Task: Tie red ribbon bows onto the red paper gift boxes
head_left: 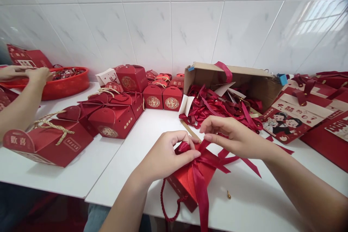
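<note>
A small red gift box with a dark red cord handle lies on the white table in front of me. A dark red ribbon is wound over its top and trails down past the table edge. My left hand pinches the ribbon at the box top, fingers closed. My right hand pinches another part of the same ribbon just above and to the right.
A tipped cardboard box spills red ribbons behind my hands. Several finished red gift boxes stand at left and centre. Flat red cartons lie at right. Another person's hands work at a red basin far left. A small gold bead lies on the table.
</note>
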`<state>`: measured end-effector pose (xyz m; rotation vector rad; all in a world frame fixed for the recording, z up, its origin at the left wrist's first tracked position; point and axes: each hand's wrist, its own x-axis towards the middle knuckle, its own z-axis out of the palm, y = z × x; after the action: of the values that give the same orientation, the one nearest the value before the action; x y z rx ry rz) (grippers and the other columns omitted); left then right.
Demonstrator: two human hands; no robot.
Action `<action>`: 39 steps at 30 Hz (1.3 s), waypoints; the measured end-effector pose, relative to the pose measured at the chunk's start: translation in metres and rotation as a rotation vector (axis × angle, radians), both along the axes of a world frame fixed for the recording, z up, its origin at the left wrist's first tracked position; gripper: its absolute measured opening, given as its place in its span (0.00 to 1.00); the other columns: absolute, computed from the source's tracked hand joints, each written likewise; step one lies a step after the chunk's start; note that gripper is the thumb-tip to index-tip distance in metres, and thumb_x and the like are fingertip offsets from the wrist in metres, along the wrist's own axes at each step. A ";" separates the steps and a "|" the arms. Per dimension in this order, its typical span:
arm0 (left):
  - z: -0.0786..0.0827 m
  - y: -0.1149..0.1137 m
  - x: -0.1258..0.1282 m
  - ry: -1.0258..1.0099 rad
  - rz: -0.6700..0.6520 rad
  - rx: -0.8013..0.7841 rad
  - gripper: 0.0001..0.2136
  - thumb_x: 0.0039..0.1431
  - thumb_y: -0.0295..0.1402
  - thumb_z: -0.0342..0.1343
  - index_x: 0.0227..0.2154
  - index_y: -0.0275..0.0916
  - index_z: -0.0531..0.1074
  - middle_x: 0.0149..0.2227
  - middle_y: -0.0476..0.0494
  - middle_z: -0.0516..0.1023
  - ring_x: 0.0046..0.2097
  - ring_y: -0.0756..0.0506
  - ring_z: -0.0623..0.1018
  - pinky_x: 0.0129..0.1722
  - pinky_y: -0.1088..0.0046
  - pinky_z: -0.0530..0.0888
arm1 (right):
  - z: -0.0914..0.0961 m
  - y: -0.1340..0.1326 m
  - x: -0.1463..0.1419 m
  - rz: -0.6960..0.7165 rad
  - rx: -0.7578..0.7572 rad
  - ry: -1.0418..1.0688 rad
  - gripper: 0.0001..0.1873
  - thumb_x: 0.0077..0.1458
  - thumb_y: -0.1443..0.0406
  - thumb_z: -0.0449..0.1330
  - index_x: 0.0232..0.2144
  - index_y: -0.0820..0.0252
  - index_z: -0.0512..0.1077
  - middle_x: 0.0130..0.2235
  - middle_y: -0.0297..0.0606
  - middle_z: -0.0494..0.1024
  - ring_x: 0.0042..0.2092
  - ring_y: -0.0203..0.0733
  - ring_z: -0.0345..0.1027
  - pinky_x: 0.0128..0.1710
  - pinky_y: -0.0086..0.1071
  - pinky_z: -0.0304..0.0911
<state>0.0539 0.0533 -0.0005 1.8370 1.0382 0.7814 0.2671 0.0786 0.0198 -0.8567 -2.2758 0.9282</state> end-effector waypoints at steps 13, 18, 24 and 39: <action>-0.002 0.001 0.001 -0.049 -0.040 0.003 0.08 0.56 0.31 0.57 0.24 0.39 0.67 0.40 0.46 0.80 0.47 0.45 0.77 0.49 0.69 0.70 | 0.002 0.001 0.004 0.131 0.031 -0.147 0.10 0.57 0.58 0.60 0.32 0.60 0.72 0.35 0.35 0.70 0.36 0.34 0.64 0.37 0.30 0.59; -0.002 0.000 0.002 -0.057 -0.036 0.018 0.08 0.55 0.32 0.58 0.24 0.39 0.67 0.39 0.46 0.80 0.47 0.44 0.77 0.49 0.69 0.70 | 0.003 0.000 0.005 0.117 -0.072 -0.141 0.12 0.58 0.58 0.60 0.27 0.61 0.70 0.31 0.32 0.68 0.33 0.33 0.61 0.34 0.28 0.57; -0.005 0.004 0.003 -0.114 -0.066 0.000 0.10 0.54 0.33 0.60 0.22 0.39 0.66 0.35 0.46 0.80 0.46 0.44 0.77 0.50 0.68 0.70 | 0.000 0.005 0.004 0.200 -0.336 0.040 0.12 0.56 0.60 0.61 0.27 0.63 0.69 0.29 0.30 0.66 0.31 0.31 0.59 0.31 0.26 0.56; -0.005 0.004 0.003 -0.087 -0.031 0.004 0.09 0.53 0.33 0.61 0.23 0.39 0.68 0.40 0.46 0.80 0.47 0.44 0.78 0.49 0.70 0.71 | -0.008 0.011 0.008 0.255 -0.511 -0.162 0.23 0.58 0.50 0.55 0.21 0.62 0.61 0.21 0.25 0.53 0.23 0.28 0.43 0.21 0.27 0.42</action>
<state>0.0568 0.0568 -0.0058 1.8017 0.9511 0.8382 0.2750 0.0897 0.0121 -0.8819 -2.3567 1.6577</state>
